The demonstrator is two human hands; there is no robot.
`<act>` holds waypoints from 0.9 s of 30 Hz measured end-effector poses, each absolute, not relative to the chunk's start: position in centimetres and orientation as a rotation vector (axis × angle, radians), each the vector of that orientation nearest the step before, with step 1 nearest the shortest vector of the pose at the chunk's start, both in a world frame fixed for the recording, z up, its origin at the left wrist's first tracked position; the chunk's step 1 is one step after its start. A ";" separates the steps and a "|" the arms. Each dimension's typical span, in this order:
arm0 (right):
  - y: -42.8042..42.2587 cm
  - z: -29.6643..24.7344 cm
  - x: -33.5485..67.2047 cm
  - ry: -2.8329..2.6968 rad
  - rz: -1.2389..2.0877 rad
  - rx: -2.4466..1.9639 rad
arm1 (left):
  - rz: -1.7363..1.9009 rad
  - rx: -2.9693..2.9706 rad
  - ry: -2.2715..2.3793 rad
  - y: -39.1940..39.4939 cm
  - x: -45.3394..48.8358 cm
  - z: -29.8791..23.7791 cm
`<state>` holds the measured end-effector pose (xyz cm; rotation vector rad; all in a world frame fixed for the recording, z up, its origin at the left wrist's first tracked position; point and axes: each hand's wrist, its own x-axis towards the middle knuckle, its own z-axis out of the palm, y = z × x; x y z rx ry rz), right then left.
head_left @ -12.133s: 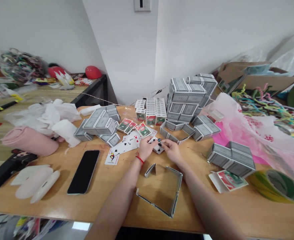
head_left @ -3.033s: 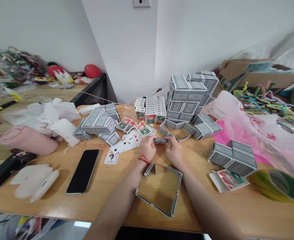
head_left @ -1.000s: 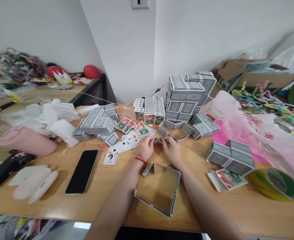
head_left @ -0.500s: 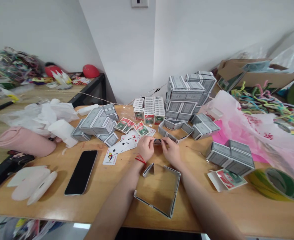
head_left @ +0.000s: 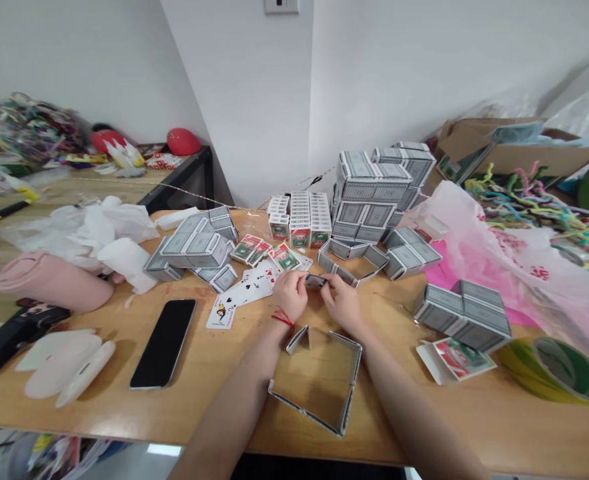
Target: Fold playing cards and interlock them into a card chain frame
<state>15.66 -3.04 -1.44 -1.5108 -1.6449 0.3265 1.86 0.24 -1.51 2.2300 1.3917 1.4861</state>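
Both hands meet over the middle of the wooden table (head_left: 214,393). My left hand (head_left: 290,294), with a red string at the wrist, and my right hand (head_left: 343,303) pinch a small folded playing card (head_left: 315,281) between their fingertips. Just below them on the table stands an open frame of folded cards (head_left: 324,380). Loose face-up cards (head_left: 247,291) lie fanned out to the left of my left hand.
Stacks of card-block pieces (head_left: 374,190) and card packs (head_left: 301,220) stand behind the hands. A black phone (head_left: 164,341) lies at left, a pink plastic bag (head_left: 514,267) and a tape roll (head_left: 557,370) at right. White tissue (head_left: 89,230) and a pink roll (head_left: 51,281) sit far left.
Both hands stay in place, working the small card between their fingertips; it has turned slightly and my right hand has drawn a little closer to my left.
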 end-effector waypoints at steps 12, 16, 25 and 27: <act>-3.0 -1.5 16.1 -1.684 0.239 -1.478 | 1.380 2.240 1.275 0.0 1.7 -1.2; -3.0 -1.6 16.0 -1.755 0.229 -1.445 | 1.395 2.246 1.277 -0.1 1.9 -1.0; -2.8 -1.8 16.1 -1.763 0.190 -1.436 | 1.420 2.269 1.255 0.0 1.7 -1.0; -2.8 -1.8 16.2 -1.767 0.174 -1.441 | 1.411 2.273 1.265 -0.1 1.6 -1.0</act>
